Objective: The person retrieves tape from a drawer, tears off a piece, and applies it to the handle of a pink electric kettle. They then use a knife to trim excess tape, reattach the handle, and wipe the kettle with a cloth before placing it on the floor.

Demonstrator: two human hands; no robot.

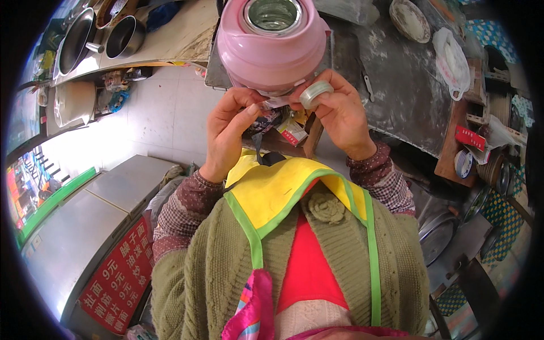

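Pale metal cabinet (124,181) tops fill the near left, with tiled floor (170,107) beyond them. Ahead, a dark counter (391,65) dusted with white marks spreads to the right, a slim knife (368,82) lying on it and a plastic bag (452,62) farther right. A wooden worktop (175,37) runs along the far left.

Just past the yellow apron (272,195), a pink flask (272,54) stands at the counter's near edge, its round mouth uncovered over a shiny lining; whether it holds anything cannot be told. Farther off, a saucepan (126,37) and a frying pan (77,41) sit on the worktop.

Both hands are raised close together right before the flask, wrists in patterned sleeves. Thumb and fingers of the right hand (343,113) grip a roll of clear tape (316,94); the left hand (226,130) pinches its loose strip (276,103).
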